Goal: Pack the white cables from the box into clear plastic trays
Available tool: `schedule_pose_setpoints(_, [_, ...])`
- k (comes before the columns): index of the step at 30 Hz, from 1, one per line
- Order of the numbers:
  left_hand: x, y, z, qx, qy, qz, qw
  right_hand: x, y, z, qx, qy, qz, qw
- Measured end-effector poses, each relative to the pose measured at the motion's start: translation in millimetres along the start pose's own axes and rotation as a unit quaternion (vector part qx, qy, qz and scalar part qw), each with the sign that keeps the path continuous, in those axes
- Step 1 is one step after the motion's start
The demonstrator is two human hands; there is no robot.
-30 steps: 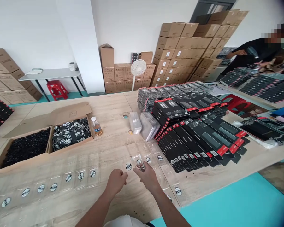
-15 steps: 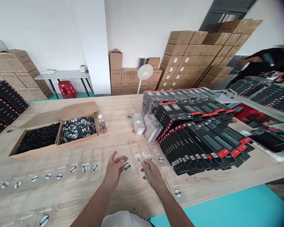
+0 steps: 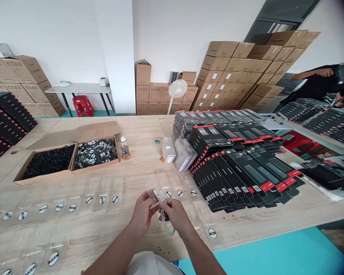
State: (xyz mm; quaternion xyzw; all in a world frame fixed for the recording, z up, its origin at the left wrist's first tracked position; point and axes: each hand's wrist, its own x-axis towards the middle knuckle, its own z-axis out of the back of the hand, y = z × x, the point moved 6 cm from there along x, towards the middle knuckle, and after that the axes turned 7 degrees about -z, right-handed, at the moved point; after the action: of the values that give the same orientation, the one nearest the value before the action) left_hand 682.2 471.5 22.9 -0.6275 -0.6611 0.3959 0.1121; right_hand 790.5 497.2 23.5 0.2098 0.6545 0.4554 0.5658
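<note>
A pale, whitish-green cable [image 3: 169, 231] hangs in a loop below my right hand [image 3: 176, 215], whose fingers are closed on it. Its white plug ends poke up between my hands. My left hand [image 3: 143, 211] is right beside it, fingers bent and pinching at one of the plug ends. Just beyond my fingers lie clear plastic sleeves bearing round black-and-white stickers [image 3: 180, 193]. More such sleeves spread to the left, with another sticker [image 3: 115, 199] on the nearest of them.
Flat black-and-red boxes [image 3: 229, 175] pile up to the right, beside stacked clear plastic cases [image 3: 185, 154]. At left stand a carton of small black pieces [image 3: 50, 162], a carton of black-and-white items [image 3: 96, 153] and a drink bottle [image 3: 124, 148]. A co-worker [image 3: 318, 82] works at far right.
My left hand has gone from open and empty to gripping near the plug ends. My right hand has moved slightly left, and the cable's loop now hangs below it. The view has shifted slightly.
</note>
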Motion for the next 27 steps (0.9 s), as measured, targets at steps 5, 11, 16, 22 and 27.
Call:
schedule_pose_setpoints(5, [0.7, -1.8, 0.2, 0.034, -0.022, -0.019, 0.999, -0.5, 1.0, -6.5, -0.007, 0.050, -0.021, 0.999])
schedule_pose_setpoints(11, [6.0, -3.3, 6.8, 0.040, -0.054, -0.064, 0.996, 0.8, 6.6, -12.0, -0.006, 0.056, -0.011, 0.998])
schedule_pose_setpoints(16, [10.0, -4.4, 14.2, 0.018, -0.071, -0.068, 0.995, -4.0, 16.6, -12.9, -0.106, 0.022, 0.028, 0.994])
schedule_pose_setpoints(22, [11.0, -2.1, 16.3, 0.019, -0.092, -0.043, 0.995, -22.8, 45.8, -14.1, -0.475, -0.156, 0.179, 0.847])
schedule_pose_setpoints(27, [11.8, -7.2, 13.0, 0.024, -0.090, -0.023, 0.995, -18.4, 39.2, -17.7, -0.506, -0.149, 0.171, 0.832])
